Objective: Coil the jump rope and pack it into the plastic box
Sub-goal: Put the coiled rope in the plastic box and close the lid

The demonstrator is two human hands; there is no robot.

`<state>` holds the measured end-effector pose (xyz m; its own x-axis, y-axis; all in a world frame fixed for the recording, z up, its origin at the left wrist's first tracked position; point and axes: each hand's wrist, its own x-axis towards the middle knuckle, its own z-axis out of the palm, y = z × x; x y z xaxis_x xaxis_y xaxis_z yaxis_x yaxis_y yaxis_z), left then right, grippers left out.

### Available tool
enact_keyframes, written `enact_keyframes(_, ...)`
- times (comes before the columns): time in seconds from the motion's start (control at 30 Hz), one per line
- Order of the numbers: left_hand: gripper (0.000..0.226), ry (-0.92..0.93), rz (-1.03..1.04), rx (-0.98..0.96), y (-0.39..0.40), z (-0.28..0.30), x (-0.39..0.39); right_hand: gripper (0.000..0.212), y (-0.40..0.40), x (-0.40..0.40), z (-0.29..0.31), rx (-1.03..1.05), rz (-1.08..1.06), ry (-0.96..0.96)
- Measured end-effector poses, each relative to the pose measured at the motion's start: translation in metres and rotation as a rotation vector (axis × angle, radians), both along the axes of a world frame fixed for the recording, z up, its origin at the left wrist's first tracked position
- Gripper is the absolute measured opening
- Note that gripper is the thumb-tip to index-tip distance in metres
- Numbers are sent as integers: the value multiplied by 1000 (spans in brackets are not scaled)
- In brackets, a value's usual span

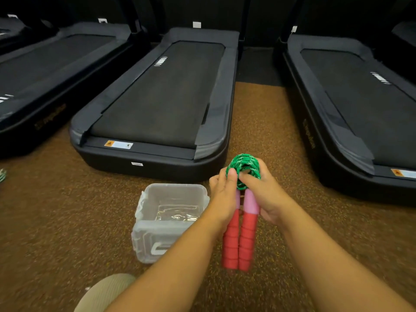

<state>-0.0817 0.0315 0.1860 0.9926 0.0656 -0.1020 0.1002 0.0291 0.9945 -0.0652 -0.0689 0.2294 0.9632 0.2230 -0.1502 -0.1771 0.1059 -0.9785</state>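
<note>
Head view, jump rope: we saw the jump rope [242, 173] held up in the air between both hands, its green cord wound into a tight bundle at the top.
Head view, handles: the two handles [239, 233] hung down side by side from the bundle, pink at the upper end and red ribbed below, their lower ends blurred.
Head view, left hand: our left hand [222, 197] gripped the left side of the bundle and the top of the left handle, thumb pressed on the green cord, fingers [215, 180] curled round behind.
Head view, right hand: our right hand [263, 194] held the right side, thumb laid across the cord and the other fingers wrapped round the bundle and the pink part of the right handle.
Head view, plastic box: the clear plastic box [144, 221] stood open on the floor, just left of the hands and below them; the rope was above and to its right, not inside it.
Head view, floor: we noted a brown speckled floor [56, 210] under everything.
Head view, treadmills: dark treadmills [162, 97] lay in a row beyond the box.
Head view, knee: a knee in ribbed beige cloth [105, 291] showed at the lower edge.
</note>
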Motion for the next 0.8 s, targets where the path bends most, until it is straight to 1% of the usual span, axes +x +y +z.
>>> enact_keyframes(0.03,41,-16,-30,-41,0,-3,3,28,1,2,-2,7,2,-16)
enact_keyframes(0.07,49,-10,-58,-129,2,-8,5,28,2,4,-5,10,-2,-29)
enact_keyframes(0.13,57,43,-73,-287,4,-13,8,28,4,7,-12,12,-11,-45)
enact_keyframes(0.27,63,127,-132,-423,13,-29,17,27,5,14,-28,18,-51,-47)
enact_keyframes(0.37,64,181,-117,-470,19,-36,24,28,4,19,-38,88,-87,-14)
enact_keyframes(0.4,60,212,-91,-467,21,-39,26,28,3,21,-41,108,-102,-5)
enact_keyframes(0.43,52,237,-45,-422,24,-43,28,28,2,23,-43,124,-122,3)
enact_keyframes(0.47,42,244,4,-330,28,-49,31,28,-1,25,-46,139,-145,10)
enact_keyframes(0.5,30,251,53,-148,35,-58,34,28,-3,27,-49,153,-166,23)
enact_keyframes(0.53,22,263,97,85,45,-72,37,29,-6,29,-52,170,-178,41)
enact_keyframes(0.57,22,295,107,326,56,-89,40,29,-10,31,-56,184,-186,62)
enact_keyframes(0.63,33,415,-11,769,77,-117,39,30,-17,33,-63,186,-194,91)
enact_keyframes(0.67,41,463,-99,952,87,-130,36,30,-21,34,-67,177,-194,100)
enact_keyframes(0.73,52,513,-261,1224,102,-149,27,30,-26,35,-75,158,-193,111)
enact_keyframes(0.8,57,537,-382,1411,111,-164,22,30,-29,36,-83,148,-197,122)
